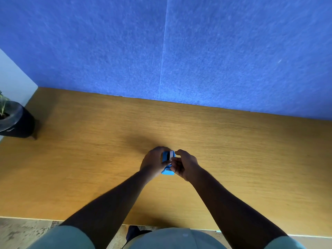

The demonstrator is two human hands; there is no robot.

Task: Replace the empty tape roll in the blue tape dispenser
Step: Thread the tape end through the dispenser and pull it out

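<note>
Dispenser (168, 163) between both hands (152, 163) (185, 165) — no legible writing.

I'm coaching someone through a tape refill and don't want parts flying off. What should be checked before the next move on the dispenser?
1. Blue tape dispenser steadied: ok, left hand wraps its side.
2. Right hand on the roll: ok, its fingers pinch at the white roll on top.
3. Roll empty or new: cannot tell, too small and partly covered.
4. Roll seated on its hub: cannot tell, hidden by both hands.
5. Desk room around the work: ok, only a potted plant stands at the far left.
6. Spare roll within reach: not ok, none in view.
</note>
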